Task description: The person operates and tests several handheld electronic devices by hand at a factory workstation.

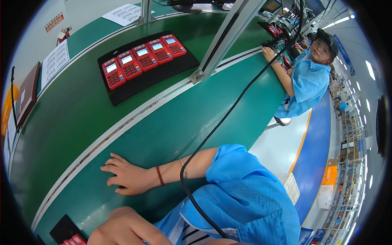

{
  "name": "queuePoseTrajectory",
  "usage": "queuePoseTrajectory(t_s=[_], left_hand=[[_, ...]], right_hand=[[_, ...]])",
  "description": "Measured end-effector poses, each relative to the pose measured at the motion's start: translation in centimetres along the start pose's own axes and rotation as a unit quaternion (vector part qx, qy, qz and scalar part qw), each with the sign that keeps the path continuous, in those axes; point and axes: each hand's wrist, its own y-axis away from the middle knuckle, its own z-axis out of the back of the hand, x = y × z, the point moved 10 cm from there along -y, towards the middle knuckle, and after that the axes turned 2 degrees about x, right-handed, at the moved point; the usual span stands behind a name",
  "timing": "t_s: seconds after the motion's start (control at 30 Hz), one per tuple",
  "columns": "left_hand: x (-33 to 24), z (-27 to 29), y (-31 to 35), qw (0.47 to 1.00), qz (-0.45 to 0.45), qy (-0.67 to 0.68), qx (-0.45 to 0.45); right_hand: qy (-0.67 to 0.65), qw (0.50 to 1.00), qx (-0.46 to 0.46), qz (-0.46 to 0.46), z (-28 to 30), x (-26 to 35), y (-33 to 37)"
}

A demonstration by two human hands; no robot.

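Note:
My right hand (127, 175), with a brown bead bracelet (159, 175) at its wrist, lies palm down on the green bench top (179, 126). Its fingers are spread, and nothing is in them. Close to the camera at the lower edge is my left hand (128, 228), knuckles up; the frame cuts off its fingers. Left of it, partly out of view, red devices (74, 240) sit by a black mat (65, 228). Beyond the metal rail, several red card payment terminals (128, 64) with lit screens stand in a row on another black mat (159, 73).
A metal post (220, 41) rises from the rail (122, 124). A black cable (241, 96) hangs across the view, over my right forearm. At the right a co-worker (306, 77) in blue sits by the bench. Paper sheets (56, 61) and a brown folder (29, 96) line the far side.

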Motion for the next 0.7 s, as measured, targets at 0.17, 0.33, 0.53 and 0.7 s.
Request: queuePoseTrajectory(t_s=[0.17,0.33,0.53,0.7], left_hand=[[0.5,0.9,1.0,1.000,-0.010,0.009,0.003],[-0.7,0.4,0.4,1.000,-0.017,0.002,0.008],[-0.7,0.8,1.1,1.000,-0.014,0.002,-0.013],[-1.2,0.4,1.2,1.000,-0.018,0.003,-0.007]], right_hand=[[-0.009,1.000,-0.001,-0.010,-0.2,-1.0,0.5],[0.001,1.000,-0.001,0.008,-0.4,0.0,-0.8],[-0.006,1.000,-0.003,0.003,-0.8,-0.4,-0.7],[-0.003,1.000,-0.008,0.004,-1.2,0.0,-0.8]])
